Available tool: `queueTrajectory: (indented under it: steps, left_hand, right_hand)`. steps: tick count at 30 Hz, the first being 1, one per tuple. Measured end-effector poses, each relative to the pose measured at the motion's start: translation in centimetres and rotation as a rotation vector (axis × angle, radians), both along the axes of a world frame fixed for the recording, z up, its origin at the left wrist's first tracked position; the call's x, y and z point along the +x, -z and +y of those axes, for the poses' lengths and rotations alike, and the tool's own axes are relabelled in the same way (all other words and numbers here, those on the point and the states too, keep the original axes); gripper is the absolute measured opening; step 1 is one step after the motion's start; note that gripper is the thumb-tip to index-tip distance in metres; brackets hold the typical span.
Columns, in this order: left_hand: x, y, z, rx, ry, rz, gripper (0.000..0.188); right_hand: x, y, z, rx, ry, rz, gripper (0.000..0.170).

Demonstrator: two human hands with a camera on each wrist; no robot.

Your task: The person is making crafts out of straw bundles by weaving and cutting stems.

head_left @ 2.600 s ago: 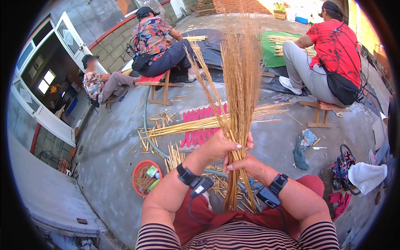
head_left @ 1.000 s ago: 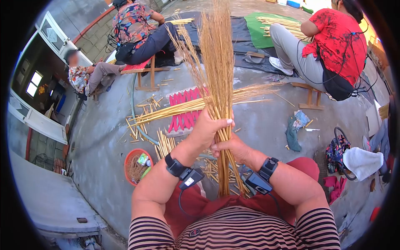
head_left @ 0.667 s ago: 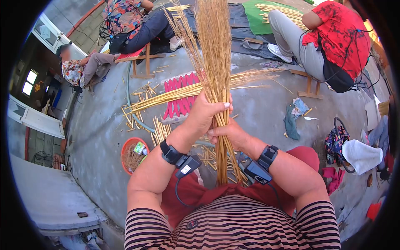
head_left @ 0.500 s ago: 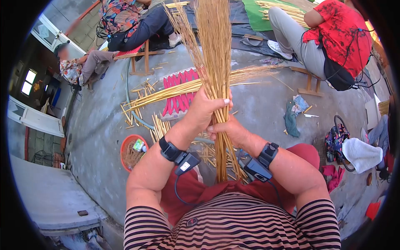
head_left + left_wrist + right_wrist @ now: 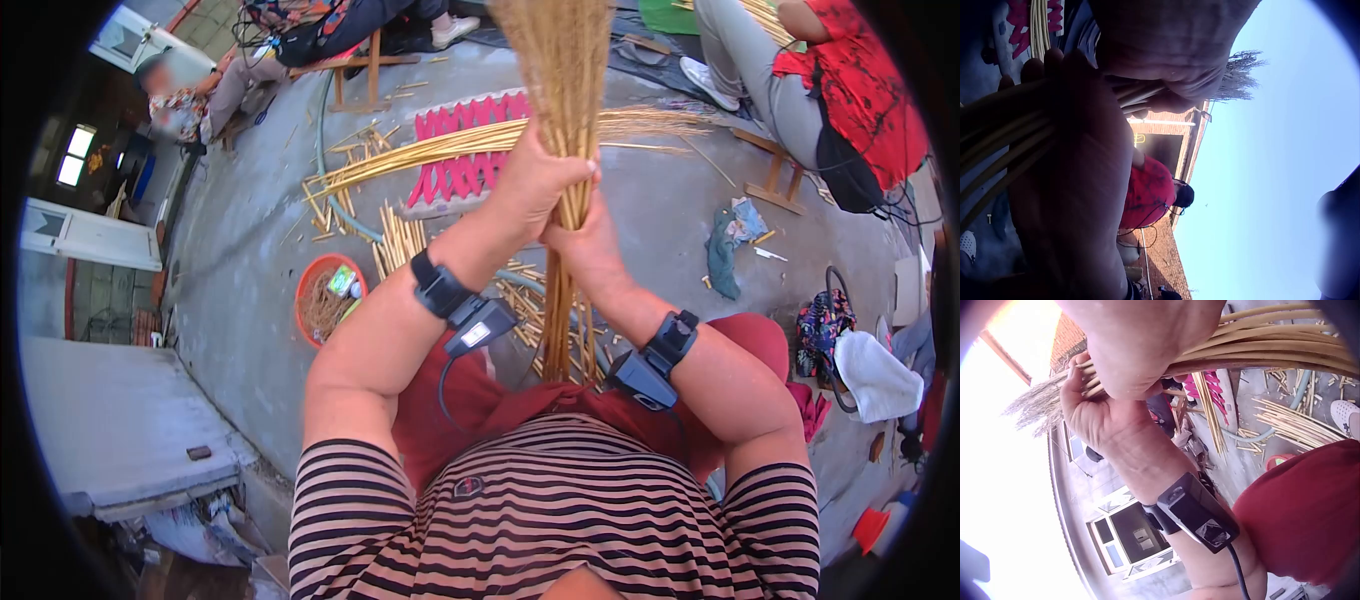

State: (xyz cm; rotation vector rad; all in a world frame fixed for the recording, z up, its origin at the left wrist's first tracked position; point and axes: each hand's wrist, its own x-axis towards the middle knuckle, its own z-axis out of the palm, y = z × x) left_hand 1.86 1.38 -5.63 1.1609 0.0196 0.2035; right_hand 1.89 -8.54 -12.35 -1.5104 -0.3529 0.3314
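Note:
A bundle of long dry straw-coloured stalks (image 5: 565, 85) with feathery tops stands upright before the person, its lower ends near the lap. The left hand (image 5: 535, 190) grips it higher up, thumb across the front. Just below, the right hand (image 5: 592, 245) is wrapped round the same stalks (image 5: 1260, 344). From the left wrist view, the right hand (image 5: 1075, 181) is seen curled about several stalks. In the right wrist view the left hand (image 5: 1100, 419) has its fingers round the stalks close to the feathery end. Most of the right fingers are hidden in the head view.
More stalks (image 5: 420, 155) lie across a pink slatted rack (image 5: 455, 180) on the concrete. Cut pieces (image 5: 400, 235) and a hose are scattered nearer. An orange basket (image 5: 303, 300) stands left. Other people sit on stools beyond; a bag with a white cloth (image 5: 878, 378) lies right.
The head view has tilted down, so the surroundings sit higher in it. The hands and bundle appear higher and farther right, both hands still gripping the stalks.

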Motion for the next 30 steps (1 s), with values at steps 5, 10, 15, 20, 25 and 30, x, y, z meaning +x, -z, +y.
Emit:
queueTrajectory:
  steps: [5,10,15,20,25,30]
  left_hand:
    - [1.2,-0.2,-1.9,0.123,-0.206,0.066,0.045]
    - [2.0,-0.7,-3.4,0.481,-0.238,0.006,0.071]
    - [3.4,-3.7,4.1,0.589,0.135,-0.092,0.074]
    - [4.3,4.0,16.4,1.167,-0.289,0.203,0.045]
    - [3.6,11.9,18.9,1.741,-0.131,0.011,0.028]
    - [4.3,13.4,16.3,1.904,-0.194,-0.059,0.018]
  right_hand:
    - [0.9,-0.4,0.1,0.055,0.005,0.144,0.051]
    - [1.5,-2.4,-0.5,0.083,0.072,0.163,0.021]
    - [3.3,-5.8,-3.7,0.128,-0.042,0.185,0.010]
    - [3.4,-10.3,-6.9,0.343,0.132,0.169,0.009]
    - [5.3,-10.4,-9.0,0.442,0.121,0.013,0.010]
    - [5.8,-10.8,-8.6,0.568,0.107,0.143,0.012]
